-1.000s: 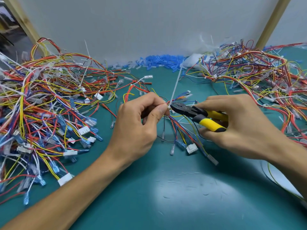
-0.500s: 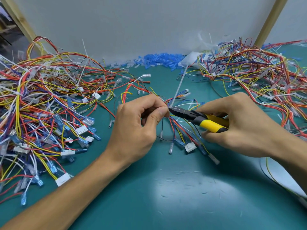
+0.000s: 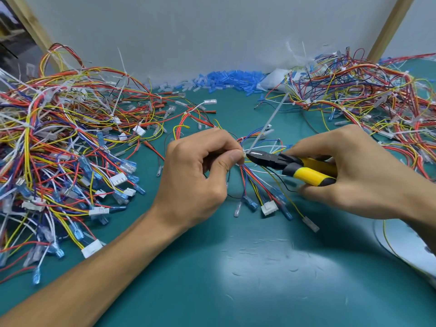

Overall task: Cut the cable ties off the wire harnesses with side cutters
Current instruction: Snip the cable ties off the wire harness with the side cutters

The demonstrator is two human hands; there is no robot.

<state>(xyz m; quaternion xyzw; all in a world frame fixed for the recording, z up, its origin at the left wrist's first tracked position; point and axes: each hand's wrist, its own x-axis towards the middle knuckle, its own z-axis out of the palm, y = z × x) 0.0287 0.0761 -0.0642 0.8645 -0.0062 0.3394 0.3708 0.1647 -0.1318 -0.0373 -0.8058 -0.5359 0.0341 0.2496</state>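
Note:
My left hand (image 3: 198, 175) pinches a small wire harness (image 3: 257, 182) of red, blue, yellow and black wires at the point where a white cable tie (image 3: 264, 128) binds it. The tie's long tail sticks up and to the right. My right hand (image 3: 354, 171) grips yellow-and-black side cutters (image 3: 295, 165). Their dark jaws touch the tie head right beside my left thumb. The harness ends, with white and blue connectors, fan out on the green mat below the hands.
A big heap of tied harnesses (image 3: 61, 149) covers the left of the green mat (image 3: 259, 279). Another heap (image 3: 368, 97) lies at the back right. Loose blue terminal sleeves (image 3: 231, 79) line the white back wall. A white sheet (image 3: 405, 251) lies under my right forearm.
The cutter jaws have slid left to the tie head at my left thumb. Both hands stay almost in place.

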